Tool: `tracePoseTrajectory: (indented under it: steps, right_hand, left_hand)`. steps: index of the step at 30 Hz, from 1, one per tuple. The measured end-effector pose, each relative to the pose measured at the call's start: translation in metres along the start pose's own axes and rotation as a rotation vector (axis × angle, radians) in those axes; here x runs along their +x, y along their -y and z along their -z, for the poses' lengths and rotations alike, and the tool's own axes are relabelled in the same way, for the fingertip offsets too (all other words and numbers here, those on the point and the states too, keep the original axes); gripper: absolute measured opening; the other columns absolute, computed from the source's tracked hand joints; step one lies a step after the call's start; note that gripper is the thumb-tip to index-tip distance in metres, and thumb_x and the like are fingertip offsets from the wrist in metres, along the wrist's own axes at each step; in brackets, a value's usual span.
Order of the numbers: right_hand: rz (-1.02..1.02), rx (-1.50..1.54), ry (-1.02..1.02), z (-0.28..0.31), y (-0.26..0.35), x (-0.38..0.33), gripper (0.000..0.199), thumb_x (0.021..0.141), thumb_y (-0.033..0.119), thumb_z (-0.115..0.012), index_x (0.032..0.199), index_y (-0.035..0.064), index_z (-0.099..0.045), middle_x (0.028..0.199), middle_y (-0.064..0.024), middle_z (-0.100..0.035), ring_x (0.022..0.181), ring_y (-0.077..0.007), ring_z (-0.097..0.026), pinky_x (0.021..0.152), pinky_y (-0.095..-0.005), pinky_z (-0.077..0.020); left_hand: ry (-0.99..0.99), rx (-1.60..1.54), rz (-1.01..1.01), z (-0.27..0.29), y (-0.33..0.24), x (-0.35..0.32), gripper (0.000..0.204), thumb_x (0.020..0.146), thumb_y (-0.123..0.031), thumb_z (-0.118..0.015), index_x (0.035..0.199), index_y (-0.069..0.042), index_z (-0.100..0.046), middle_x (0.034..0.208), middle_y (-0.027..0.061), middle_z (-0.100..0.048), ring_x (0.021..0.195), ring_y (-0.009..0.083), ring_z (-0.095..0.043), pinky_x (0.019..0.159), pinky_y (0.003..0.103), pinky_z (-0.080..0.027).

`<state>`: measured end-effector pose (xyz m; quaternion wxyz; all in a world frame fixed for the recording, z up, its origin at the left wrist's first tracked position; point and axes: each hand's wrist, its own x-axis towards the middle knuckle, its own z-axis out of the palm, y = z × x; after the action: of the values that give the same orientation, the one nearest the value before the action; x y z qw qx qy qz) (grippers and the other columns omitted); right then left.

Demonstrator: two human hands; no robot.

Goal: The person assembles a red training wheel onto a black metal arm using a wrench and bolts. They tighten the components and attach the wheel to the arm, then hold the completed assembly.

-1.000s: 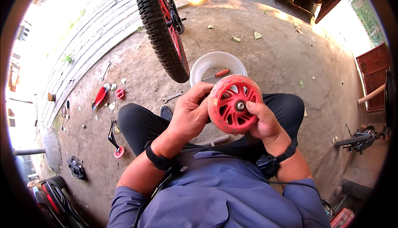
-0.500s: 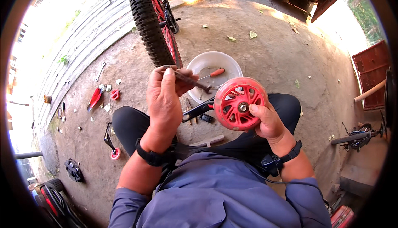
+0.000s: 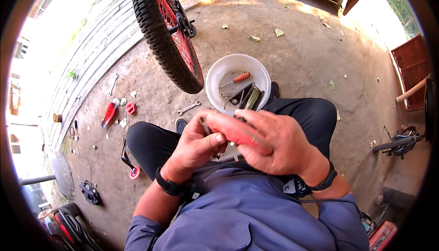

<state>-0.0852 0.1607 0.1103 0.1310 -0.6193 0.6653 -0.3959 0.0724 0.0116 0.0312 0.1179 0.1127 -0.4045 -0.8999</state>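
A red wheel [image 3: 242,134] is turned nearly edge-on in front of my lap. My right hand [image 3: 286,143] is closed around its right side, with fingers over the top and thumb below. My left hand [image 3: 193,148] is pressed to the wheel's left side, its thumb and fingers closed. A bit of dark metal tool [image 3: 204,125] shows between the left fingers; most of it is hidden. Just beyond the hands stands a white plastic bowl [image 3: 212,75], holding an orange-handled screwdriver [image 3: 241,78], a black bracket [image 3: 243,95] and a spanner.
A bicycle wheel with a thick black tyre [image 3: 157,38] stands ahead to the left. An open-ended spanner [image 3: 189,108] lies near my left shoe. Further left on the ground are a red pedal [image 3: 131,108], a red-and-silver part [image 3: 109,113] and a small red wheel [image 3: 134,173] on a black bracket.
The wheel has swung from face-on to edge-on and moved left and lower. My left hand has come down and right to meet it. The dark tool is now mostly hidden.
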Motion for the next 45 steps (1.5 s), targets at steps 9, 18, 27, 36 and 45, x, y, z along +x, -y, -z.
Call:
tracePoseTrajectory:
  steps: [9, 18, 27, 36, 45]
  right_hand:
    - [0.064, -0.013, -0.028, -0.006, 0.012, -0.003, 0.058, 0.069, 0.027, -0.083, 0.114, 0.0011, -0.057, 0.087, -0.0116, -0.065, 0.073, -0.0302, -0.067, 0.065, -0.0369, -0.0542]
    - [0.097, -0.039, -0.032, -0.006, 0.007, -0.002, 0.053, 0.073, 0.024, -0.08, 0.114, 0.0011, -0.056, 0.082, -0.0107, -0.064, 0.067, -0.0286, -0.065, 0.057, -0.0371, -0.0517]
    - [-0.021, 0.006, -0.023, -0.007, -0.012, 0.001, 0.043, 0.078, 0.022, -0.077, 0.111, 0.0018, -0.059, 0.081, -0.0116, -0.063, 0.071, -0.0303, -0.065, 0.06, -0.038, -0.0518]
    - [-0.486, 0.691, -0.207, -0.01, -0.06, -0.011, 0.036, 0.093, 0.014, -0.065, 0.126, -0.0004, -0.06, 0.113, -0.0078, -0.068, 0.104, -0.0122, -0.061, 0.092, -0.0302, -0.0494]
    - [-0.544, 0.735, -0.31, -0.002, -0.057, -0.012, 0.039, 0.097, 0.027, -0.064, 0.123, -0.0008, -0.058, 0.095, -0.0043, -0.068, 0.074, -0.007, -0.061, 0.061, -0.0229, -0.0487]
  left_hand:
    - [0.114, 0.031, -0.163, 0.012, -0.001, -0.011, 0.031, 0.089, -0.009, -0.072, 0.114, -0.009, -0.054, 0.11, 0.0163, -0.059, 0.1, 0.0242, -0.058, 0.09, 0.039, -0.049]
    - [0.123, 0.035, -0.228, 0.012, 0.001, -0.01, 0.03, 0.09, -0.009, -0.07, 0.114, -0.008, -0.053, 0.109, 0.018, -0.059, 0.098, 0.0236, -0.059, 0.09, 0.038, -0.049]
    - [-0.065, 0.061, -0.058, 0.006, -0.001, -0.004, 0.035, 0.092, -0.015, -0.071, 0.121, -0.007, -0.053, 0.101, 0.0074, -0.062, 0.081, 0.0132, -0.058, 0.069, 0.028, -0.048]
    - [-0.39, 0.097, 0.527, 0.05, 0.025, -0.003, 0.041, 0.107, -0.03, -0.037, 0.116, 0.0, -0.062, 0.094, 0.0081, -0.069, 0.074, 0.0114, -0.058, 0.061, 0.024, -0.044]
    - [-0.256, 0.185, 0.601, 0.028, 0.012, -0.01, 0.019, 0.103, -0.016, -0.05, 0.11, 0.0, -0.058, 0.086, 0.0081, -0.065, 0.076, 0.018, -0.064, 0.069, 0.029, -0.052]
